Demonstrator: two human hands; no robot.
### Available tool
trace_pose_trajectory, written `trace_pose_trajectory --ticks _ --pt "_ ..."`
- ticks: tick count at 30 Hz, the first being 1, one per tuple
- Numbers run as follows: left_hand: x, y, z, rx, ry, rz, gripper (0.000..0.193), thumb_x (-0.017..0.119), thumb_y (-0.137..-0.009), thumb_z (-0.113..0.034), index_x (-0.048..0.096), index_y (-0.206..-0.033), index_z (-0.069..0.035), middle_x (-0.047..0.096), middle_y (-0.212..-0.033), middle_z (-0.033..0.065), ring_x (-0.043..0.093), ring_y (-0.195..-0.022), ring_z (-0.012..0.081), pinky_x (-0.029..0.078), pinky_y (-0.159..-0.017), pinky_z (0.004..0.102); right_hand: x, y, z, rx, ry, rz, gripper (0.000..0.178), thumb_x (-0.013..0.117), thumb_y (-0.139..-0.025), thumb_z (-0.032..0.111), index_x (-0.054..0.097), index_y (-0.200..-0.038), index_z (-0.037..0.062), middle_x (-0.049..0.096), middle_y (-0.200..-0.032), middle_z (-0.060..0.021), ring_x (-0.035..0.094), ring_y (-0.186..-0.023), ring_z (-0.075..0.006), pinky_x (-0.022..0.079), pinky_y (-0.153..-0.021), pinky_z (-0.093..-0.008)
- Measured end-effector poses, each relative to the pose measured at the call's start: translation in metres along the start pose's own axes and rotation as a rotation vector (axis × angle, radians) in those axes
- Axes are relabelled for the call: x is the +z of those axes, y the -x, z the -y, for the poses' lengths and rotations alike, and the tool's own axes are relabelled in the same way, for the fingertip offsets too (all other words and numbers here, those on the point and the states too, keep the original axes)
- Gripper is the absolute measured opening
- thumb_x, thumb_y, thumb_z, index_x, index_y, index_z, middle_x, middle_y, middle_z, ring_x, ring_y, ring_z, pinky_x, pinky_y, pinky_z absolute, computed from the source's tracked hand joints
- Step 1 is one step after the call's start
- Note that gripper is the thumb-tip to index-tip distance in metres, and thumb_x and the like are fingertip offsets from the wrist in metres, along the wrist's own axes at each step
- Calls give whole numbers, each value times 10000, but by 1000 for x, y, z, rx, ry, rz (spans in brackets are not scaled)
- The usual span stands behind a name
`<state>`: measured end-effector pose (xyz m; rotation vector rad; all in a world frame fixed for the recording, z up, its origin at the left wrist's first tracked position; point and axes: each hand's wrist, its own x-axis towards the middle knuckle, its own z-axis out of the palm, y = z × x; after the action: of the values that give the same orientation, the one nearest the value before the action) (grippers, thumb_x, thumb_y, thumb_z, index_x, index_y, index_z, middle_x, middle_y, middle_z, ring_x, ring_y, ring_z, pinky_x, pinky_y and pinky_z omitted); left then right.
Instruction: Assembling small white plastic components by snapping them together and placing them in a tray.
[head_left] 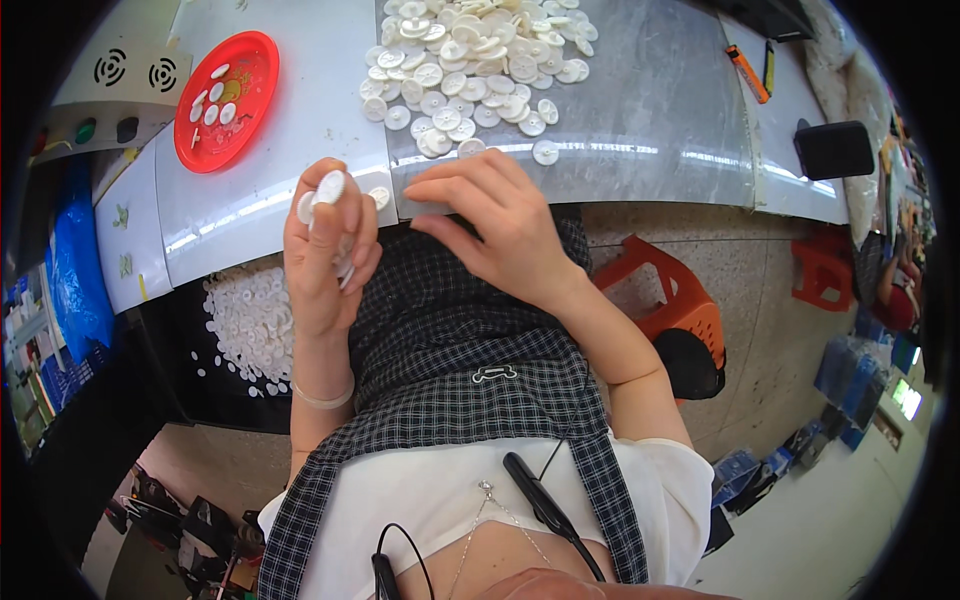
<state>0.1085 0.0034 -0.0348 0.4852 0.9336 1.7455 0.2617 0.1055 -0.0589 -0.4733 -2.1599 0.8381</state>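
My left hand (pixel 318 262) is raised at the table's near edge, closed around several small white plastic discs (pixel 330 187). One disc stands between the thumb and fingertips, and others show lower down among the curled fingers. Just to the right, my right hand (pixel 510 235) hovers with thumb and fingers apart and nothing visible in them. A single white disc (pixel 380 197) is at the table edge between the hands. Beyond them, a heap of round white discs with spoked faces and small hubs (pixel 470 75) covers part of the grey metal tabletop (pixel 650 100).
A red plate (pixel 263 75) with several discs lies at the far left, beside a machine housing (pixel 120 75). Below the table, a black container holds many small white pieces (pixel 250 325). An orange cutter (pixel 747 73) and a black device (pixel 836 150) are on the right; an orange stool (pixel 690 300) stands below.
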Motion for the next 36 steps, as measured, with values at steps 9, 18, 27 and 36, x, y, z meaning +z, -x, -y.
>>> trace_pose_trajectory --ticks 9,18,27,36 --pt "-17 6 -19 -43 159 64 275 475 -985 -231 424 -1184 -47 449 -928 56 419 -637 67 315 -350 119 37 -9 3 -83 58 61 291 770 -713 141 648 -974 98 643 -971 -16 589 -868 -222 484 -747 -330" --pt "-8 14 7 -225 0 76 190 557 -966 -244 468 -958 -76 521 -978 56 471 -596 31 313 -364 127 -8 -10 12 107 -458 8 513 839 -668 53 579 -1111 71 584 -1117 -93 616 -877 -141 448 -674 -234" --pt "4 13 23 -383 -44 247 515 492 -971 -474 550 -1116 17 538 -712 1 471 -512 21 312 -375 145 -15 1 6 88 -611 8 831 856 -667 37 356 -1331 53 557 -1201 -131 624 -880 -143 422 -681 -223" --pt "2 12 23 -324 72 232 301 495 -1002 -298 499 -1100 -13 543 -851 70 463 -542 36 307 -364 151 -31 -6 -14 160 41 -153 218 747 -776 72 650 -972 76 664 -922 -43 602 -843 -171 447 -750 -300"
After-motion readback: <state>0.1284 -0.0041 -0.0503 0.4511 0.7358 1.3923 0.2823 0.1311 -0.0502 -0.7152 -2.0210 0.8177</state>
